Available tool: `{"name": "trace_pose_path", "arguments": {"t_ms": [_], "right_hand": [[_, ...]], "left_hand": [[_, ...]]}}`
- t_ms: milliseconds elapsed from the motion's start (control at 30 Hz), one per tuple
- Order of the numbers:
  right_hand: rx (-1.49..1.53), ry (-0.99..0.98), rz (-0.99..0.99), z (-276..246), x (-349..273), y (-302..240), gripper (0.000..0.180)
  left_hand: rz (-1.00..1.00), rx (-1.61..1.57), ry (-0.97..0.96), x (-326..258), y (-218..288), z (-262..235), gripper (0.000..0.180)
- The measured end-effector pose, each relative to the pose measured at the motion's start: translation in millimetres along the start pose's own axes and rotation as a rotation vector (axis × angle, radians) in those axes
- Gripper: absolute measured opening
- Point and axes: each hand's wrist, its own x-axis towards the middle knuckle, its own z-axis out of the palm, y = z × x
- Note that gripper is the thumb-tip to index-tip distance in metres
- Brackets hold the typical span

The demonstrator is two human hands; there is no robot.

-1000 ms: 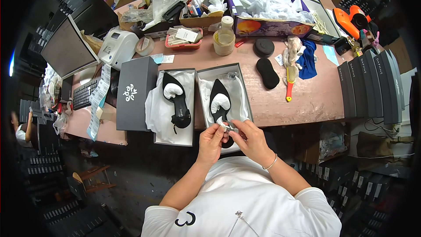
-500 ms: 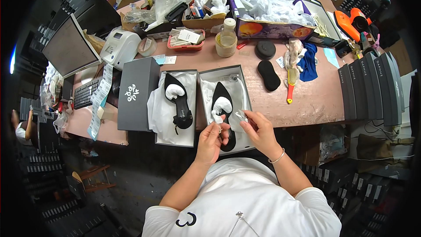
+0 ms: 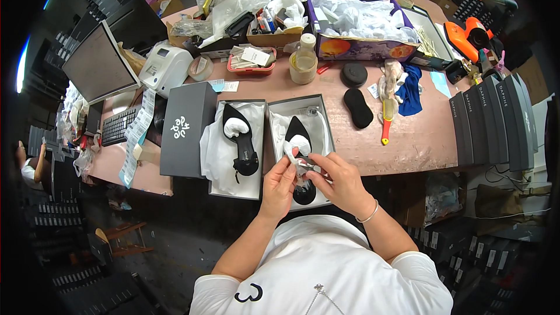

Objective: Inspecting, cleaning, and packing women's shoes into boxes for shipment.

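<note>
Over the right-hand open shoebox (image 3: 322, 118), my left hand (image 3: 279, 191) pinches a crumpled white piece of wrapping (image 3: 290, 155), tissue-like. My right hand (image 3: 342, 185) meets it with thumb and forefinger closed on a small clear plastic piece (image 3: 307, 167). Between them lies a black pointed shoe (image 3: 297, 126) with white stuffing in its toe; its strap area is hidden by my fingers. The matching black shoe (image 3: 245, 146) rests on white tissue paper (image 3: 213, 146) in the left open shoebox (image 3: 234, 194).
A grey box lid (image 3: 182, 149) stands left of the boxes. Rightward lie a black shoe-shaped pad (image 3: 357, 108), a round black tin (image 3: 353, 74) and a red-and-yellow brush (image 3: 387, 122). Several grey boxes (image 3: 493, 119) stand at the right edge. Behind are a bottle (image 3: 303, 65) and a purple carton (image 3: 361, 48).
My right hand has moved left, bringing the clear plastic piece against the white wrapping in my left fingers. The whole view has shifted slightly.
</note>
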Motion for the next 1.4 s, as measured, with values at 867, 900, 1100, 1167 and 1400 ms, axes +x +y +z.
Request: {"name": "trace_pose_path", "arguments": {"t_ms": [867,900,1100,1167,1400], "right_hand": [[-0.125,-0.131,0.018,1.0,-0.9,4.5,0.034],[-0.137,-0.141,0.02,-0.4,0.1,3.2,0.034],[-0.042,-0.021,0.054,12.3,-4.5,10.7,0.035],[0.007,-0.01,0.081,12.8,-4.0,10.8,0.036],[-0.045,-0.111,0.077,-2.1,-8.5,9.6,0.033]], "left_hand": [[-0.008,0.114,0.044,-8.8,-12.5,-7.2,0.043],[-0.018,0.118,0.051,-9.4,-12.6,-6.4,0.042],[-0.016,0.147,0.013,-11.0,-14.5,2.7,0.035],[-0.025,0.136,-0.015,-14.8,-18.6,5.2,0.032],[-0.033,0.044,0.074,-13.7,-13.6,1.3,0.043]]}}
